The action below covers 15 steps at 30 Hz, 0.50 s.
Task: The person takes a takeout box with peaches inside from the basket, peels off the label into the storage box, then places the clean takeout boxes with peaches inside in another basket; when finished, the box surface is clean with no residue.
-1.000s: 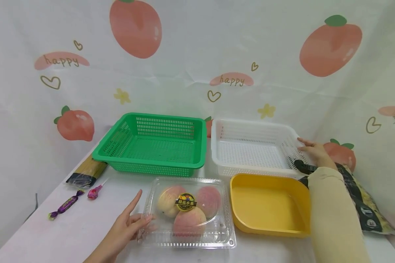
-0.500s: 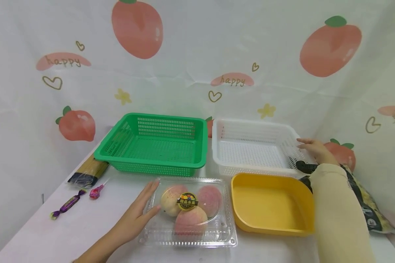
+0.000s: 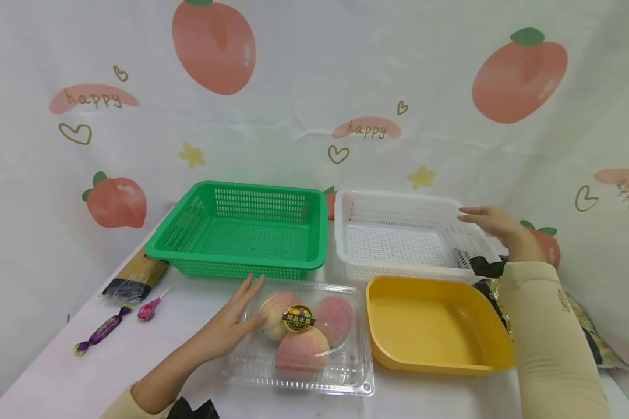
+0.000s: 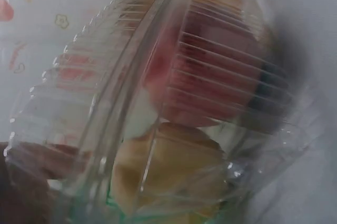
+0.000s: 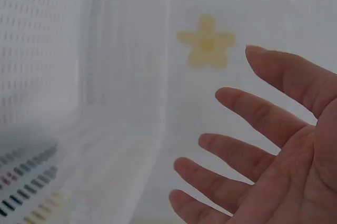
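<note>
A clear plastic clamshell box (image 3: 346, 372) holds three peaches (image 3: 302, 348) and carries a black-and-gold label. My left hand (image 3: 225, 333) is at the box's left side, its fingers extended and spread along the edge. Through the left wrist view, the ribbed box wall and the peaches (image 4: 205, 71) fill the middle, with part of the hand at lower left. My right hand (image 3: 495, 224) hovers by the right rim of a white perforated basket (image 3: 398, 238). In the right wrist view all its fingers are spread, and it holds nothing.
A green basket (image 3: 257, 238) stands at back left. The yellow tub (image 3: 430, 326) sits right of the box. At left lie a packet of thin sticks (image 3: 136, 276), a lollipop (image 3: 148, 309) and a wrapped candy (image 3: 103, 330). A printed bag (image 3: 597, 343) is partly behind the right sleeve.
My left hand has slid forward along the box's left edge, its fingers straightening. My right hand has risen slightly from the white basket's rim. The baskets and the box stay put.
</note>
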Motion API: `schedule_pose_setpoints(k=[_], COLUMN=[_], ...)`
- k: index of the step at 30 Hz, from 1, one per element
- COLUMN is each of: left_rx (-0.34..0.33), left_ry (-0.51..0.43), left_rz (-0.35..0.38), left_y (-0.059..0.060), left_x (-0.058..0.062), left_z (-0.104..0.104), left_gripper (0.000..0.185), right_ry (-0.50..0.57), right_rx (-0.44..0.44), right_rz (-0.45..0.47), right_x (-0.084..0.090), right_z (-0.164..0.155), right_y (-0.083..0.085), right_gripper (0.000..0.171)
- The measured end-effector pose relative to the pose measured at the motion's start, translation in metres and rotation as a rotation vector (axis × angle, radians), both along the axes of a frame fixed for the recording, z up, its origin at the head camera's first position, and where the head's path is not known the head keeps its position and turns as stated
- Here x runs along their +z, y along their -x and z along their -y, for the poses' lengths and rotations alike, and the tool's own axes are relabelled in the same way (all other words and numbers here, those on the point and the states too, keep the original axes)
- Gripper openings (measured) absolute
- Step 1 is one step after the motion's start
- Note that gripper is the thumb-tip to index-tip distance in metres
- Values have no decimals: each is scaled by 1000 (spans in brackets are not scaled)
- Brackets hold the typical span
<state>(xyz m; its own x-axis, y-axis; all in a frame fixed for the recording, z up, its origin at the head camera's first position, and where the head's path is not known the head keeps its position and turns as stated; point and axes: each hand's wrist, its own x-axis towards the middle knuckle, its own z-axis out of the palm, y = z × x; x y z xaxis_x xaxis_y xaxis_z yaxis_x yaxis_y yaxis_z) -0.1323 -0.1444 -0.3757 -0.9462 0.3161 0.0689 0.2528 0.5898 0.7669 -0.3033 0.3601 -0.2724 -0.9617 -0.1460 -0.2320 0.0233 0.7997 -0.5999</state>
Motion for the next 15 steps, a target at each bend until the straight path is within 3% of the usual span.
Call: schedule_pose_setpoints(k=[7, 15], left_rx=[26, 48], left_ry=[-10, -62], left_rz=[16, 2], left_y=[6, 6], left_x=[-3, -5], left_z=[-6, -8], left_gripper=[73, 71], right_ry=[-49, -71], right_rx=[143, 336], right_rz=[-28, -108], right_x=[14, 12], right_z=[46, 109], right_y=[-18, -39], right_gripper=[74, 64])
